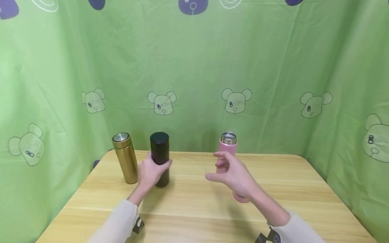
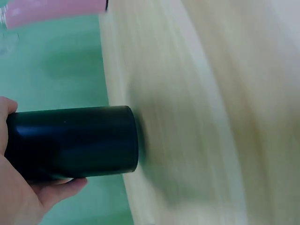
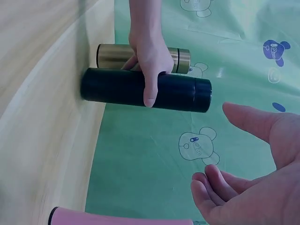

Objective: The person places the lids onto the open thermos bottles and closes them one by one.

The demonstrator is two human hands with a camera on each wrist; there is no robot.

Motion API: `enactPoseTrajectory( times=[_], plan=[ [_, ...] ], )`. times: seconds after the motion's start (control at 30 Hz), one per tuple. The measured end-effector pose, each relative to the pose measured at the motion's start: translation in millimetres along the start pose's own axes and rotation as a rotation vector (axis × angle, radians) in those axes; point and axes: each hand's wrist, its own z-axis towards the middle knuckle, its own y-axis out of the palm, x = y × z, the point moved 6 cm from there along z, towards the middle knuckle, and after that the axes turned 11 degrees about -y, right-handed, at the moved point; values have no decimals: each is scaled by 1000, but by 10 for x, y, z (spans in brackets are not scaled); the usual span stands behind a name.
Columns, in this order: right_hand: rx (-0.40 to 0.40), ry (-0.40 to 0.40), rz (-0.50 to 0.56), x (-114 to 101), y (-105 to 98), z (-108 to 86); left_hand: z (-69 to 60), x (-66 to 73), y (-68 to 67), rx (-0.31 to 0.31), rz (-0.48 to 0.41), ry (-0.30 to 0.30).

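Note:
My left hand [image 1: 149,172] grips a black thermos flask [image 1: 160,150] around its middle, the thumb across the front. The flask is upright with its lid on; whether its base touches the table I cannot tell. A pink thermos flask [image 1: 227,149] with an uncovered steel mouth stands on the right. In front of it hovers my right hand [image 1: 238,175], fingers spread from the thumb and holding nothing. That hand [image 3: 262,187] hides part of the pink body in the head view. A gold thermos flask [image 1: 127,163] with a silver-topped lid stands left of the black one.
A light wooden table [image 1: 194,209] with rounded back corners carries the flasks. Green curtain [image 1: 194,67] printed with bear heads surrounds the back and sides. Small dark devices [image 1: 138,225] sit under both wrists.

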Motion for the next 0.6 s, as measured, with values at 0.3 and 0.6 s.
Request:
enactPoseTrajectory(
  times=[0.3, 0.6],
  plan=[
    [-10, 26, 26, 68, 51, -37, 320, -230, -31, 163, 8, -166],
    [-22, 54, 70, 118, 88, -59, 349, -254, 10, 140, 32, -199]
  ],
)
